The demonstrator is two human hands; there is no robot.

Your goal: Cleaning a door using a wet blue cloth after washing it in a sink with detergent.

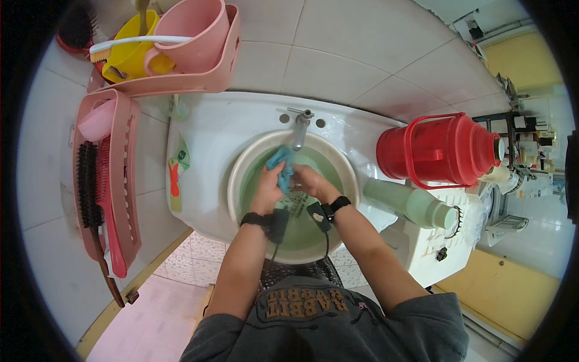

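A wet-looking blue cloth (280, 161) is bunched up above the water in a cream basin (236, 175), just below the tap. My left hand (269, 186) is closed round the cloth's lower left part. Close by on the right, my right hand (309, 181) has its fingers bent and apart, the tips by the cloth's edge; whether they touch it is hard to see. Greenish water (307, 232) fills the basin, and a printed pattern shows on its bottom. Both wrists wear black straps with small dark boxes and cables.
The basin sits in a white sink (202, 127) under a metal tap (300, 128). To the right are a red thermos jug (428, 149) and a pale green bottle (410, 202). Pink wall racks (129, 199) with brushes and cups (196, 36) hang at left. An orange-and-white tube (175, 184) lies at the sink's left.
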